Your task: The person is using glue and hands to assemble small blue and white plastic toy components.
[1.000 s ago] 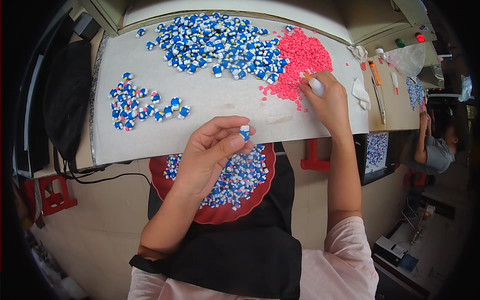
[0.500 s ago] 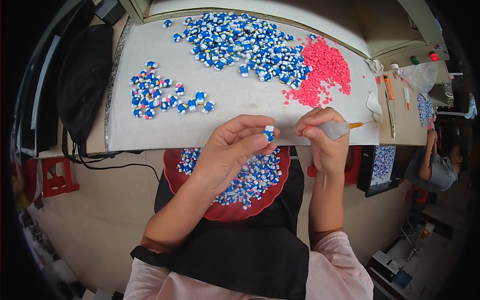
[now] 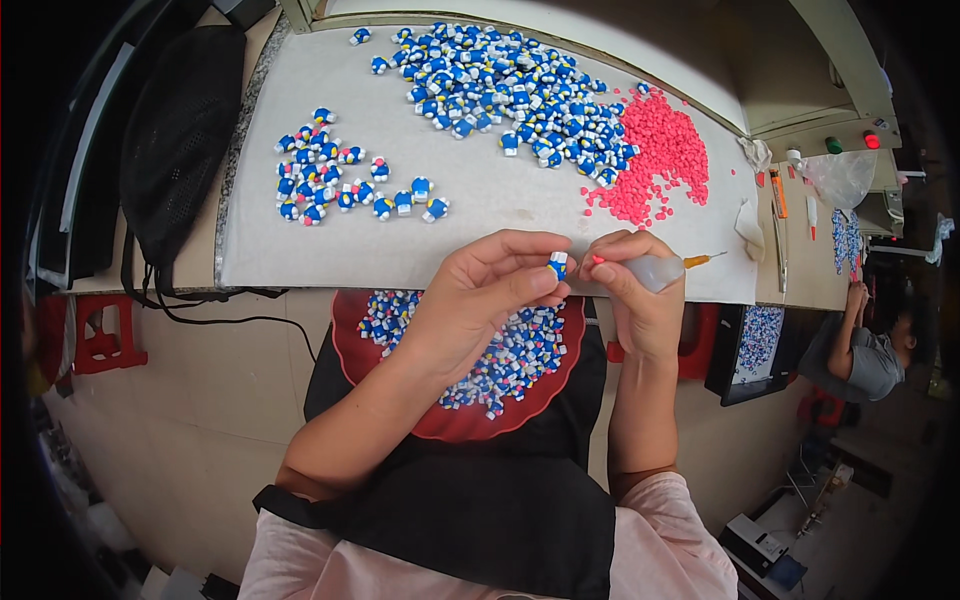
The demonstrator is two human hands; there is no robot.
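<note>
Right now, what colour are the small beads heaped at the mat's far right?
Pink beads, clearest in the head view.

From my seat the little figure [image 3: 558, 265] pinched in my left hand [image 3: 480, 300] looks like glossy moulded plastic, blue and white, same as the heap [image 3: 510, 85] up the mat. The bottle [image 3: 652, 271] in my right hand [image 3: 640, 300] is soft, cloudy, translucent plastic with a thin orange tip. The pink beads [image 3: 655, 150] read as matt plastic, kinda chalky. The mat [image 3: 480, 200] is a pale, smooth, dull sheet, paper or felt, can't tell which. The red tray [image 3: 345, 335] on my lap has a slick plastic shine. My apron [image 3: 470, 520] is matt black cloth, and the bag [image 3: 180, 140] to the left is black woven fabric.
</note>
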